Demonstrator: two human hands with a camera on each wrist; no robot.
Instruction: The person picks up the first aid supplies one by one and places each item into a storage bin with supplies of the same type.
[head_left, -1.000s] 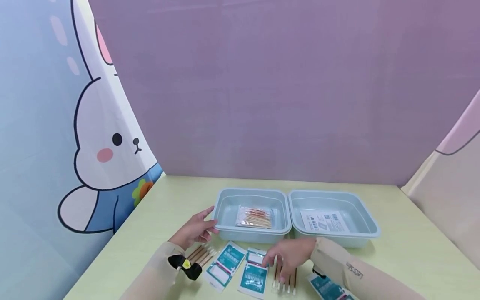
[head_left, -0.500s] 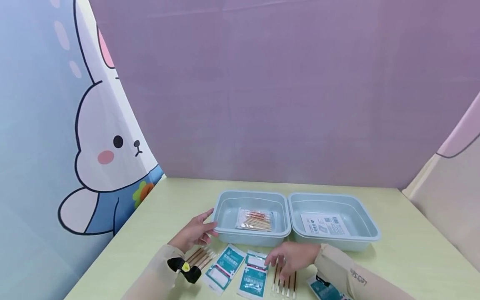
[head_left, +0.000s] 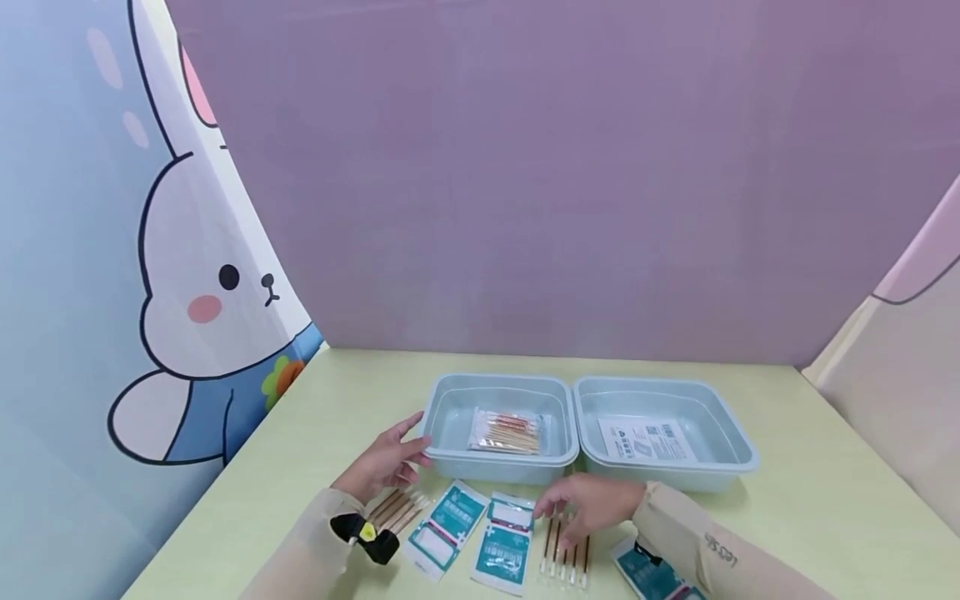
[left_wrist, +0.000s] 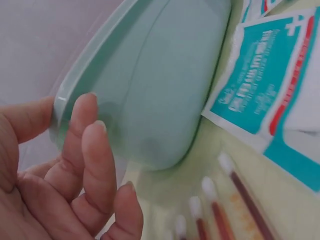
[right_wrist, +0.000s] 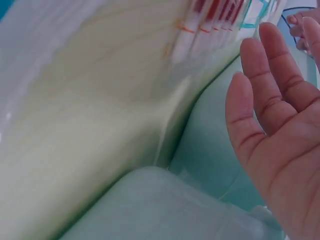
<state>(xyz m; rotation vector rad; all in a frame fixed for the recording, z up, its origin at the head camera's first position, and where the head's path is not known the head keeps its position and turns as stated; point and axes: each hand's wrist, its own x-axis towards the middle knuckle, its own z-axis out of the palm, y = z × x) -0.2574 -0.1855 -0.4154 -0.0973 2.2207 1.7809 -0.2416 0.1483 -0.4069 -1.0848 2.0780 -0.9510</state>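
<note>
My left hand (head_left: 384, 461) touches the front left corner of the left pale blue tray (head_left: 487, 473), its fingers loosely bent at the rim. In that tray lies a clear packet of wooden cotton swabs (head_left: 504, 433). My right hand (head_left: 592, 502) hovers, palm down and fingers relaxed, over a clear pack of brown swabs (head_left: 564, 567), whose far part it hides. Its index fingertip is close to a teal and white gauze packet (head_left: 502, 546). Nothing shows between the fingers in the right wrist view. Another gauze packet (head_left: 444, 531) lies farther left.
A second tray (head_left: 667, 477) stands right of the first, with a white printed sheet (head_left: 647, 440) in it. More brown swabs (head_left: 397, 510) lie by my left wrist. Another gauze packet (head_left: 647, 575) is partly under my right forearm. A purple cloth wall (head_left: 555, 208) closes off the back.
My right hand has shifted slightly right, its index finger away from the gauze packet and its thumb back from the swab tips. My left hand stays at the tray corner.
</note>
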